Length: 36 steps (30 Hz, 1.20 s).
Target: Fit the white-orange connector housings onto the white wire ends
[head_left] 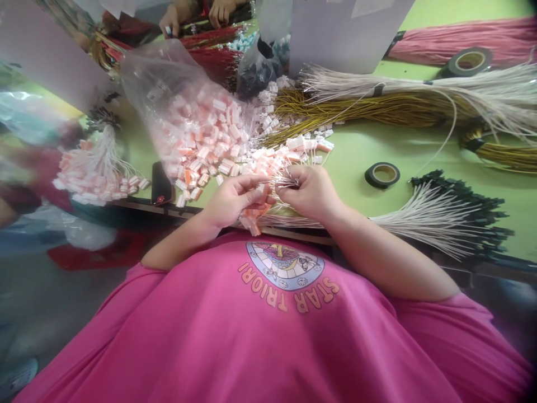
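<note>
Both hands meet at the table's front edge, just above my pink shirt. My right hand (314, 190) is closed around a bunch of thin white wires (287, 180), whose metal-looking tips poke out by the thumb. Close beside it on the left, my left hand (237, 201) pinches with thumb and forefinger; what sits in that pinch is too small to name. White and orange plastic connectors (251, 224) hang below the left fingers, and more connectors (268, 161) on white wires lie just behind both hands.
Behind my left hand, a clear plastic bag (146, 73) spills loose connectors (210, 154). A tied connector bundle (92, 173) lies left. To the right are black tape (381, 175), black-ended white wires (432, 215) and yellow wires (377, 109). Another person's hands (197, 17) show behind a divider (344, 36).
</note>
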Available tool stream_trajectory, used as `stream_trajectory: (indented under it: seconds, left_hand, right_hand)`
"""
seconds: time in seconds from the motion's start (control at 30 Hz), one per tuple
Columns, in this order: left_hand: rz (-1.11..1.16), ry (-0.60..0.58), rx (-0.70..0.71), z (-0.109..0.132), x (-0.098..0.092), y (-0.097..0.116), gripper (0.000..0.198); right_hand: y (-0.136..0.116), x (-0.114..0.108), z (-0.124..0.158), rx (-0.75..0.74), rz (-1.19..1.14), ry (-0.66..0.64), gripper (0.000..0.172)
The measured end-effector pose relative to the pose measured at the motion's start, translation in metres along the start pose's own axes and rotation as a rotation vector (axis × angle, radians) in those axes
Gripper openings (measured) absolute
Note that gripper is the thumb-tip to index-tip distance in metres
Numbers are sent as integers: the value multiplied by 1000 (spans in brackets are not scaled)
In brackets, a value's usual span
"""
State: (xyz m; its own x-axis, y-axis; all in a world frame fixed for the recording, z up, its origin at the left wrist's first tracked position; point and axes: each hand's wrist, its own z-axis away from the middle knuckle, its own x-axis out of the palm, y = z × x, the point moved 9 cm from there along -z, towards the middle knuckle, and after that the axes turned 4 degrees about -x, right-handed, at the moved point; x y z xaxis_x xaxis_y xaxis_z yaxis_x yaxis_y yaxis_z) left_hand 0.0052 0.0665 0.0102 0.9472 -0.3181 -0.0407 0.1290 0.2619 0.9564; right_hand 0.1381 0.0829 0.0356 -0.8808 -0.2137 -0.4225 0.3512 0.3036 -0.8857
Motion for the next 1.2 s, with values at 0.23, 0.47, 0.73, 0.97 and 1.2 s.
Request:
stream_trajectory:
  seconds: [0.23,0.47,0.73,0.97,1.2]
  left_hand:
    - [-227,132,-66,7,0,1,33]
    - [-194,97,-88,10,3,-1,30]
    - [-278,52,92,4,9,6,17]
    - [-632,106,379,12,0,29,18]
    - [-1104,529,379,9,-95,25,23]
  right_hand:
    - [0,5,0,-70,151,22,12]
    - [7,10,-1,-16,96,-35,13]
    - [11,16,-2,34,127,-106,11]
    - [10,14,-5,-20,-1,-135,22]
    - [11,-5,-10,-77,-266,12,8]
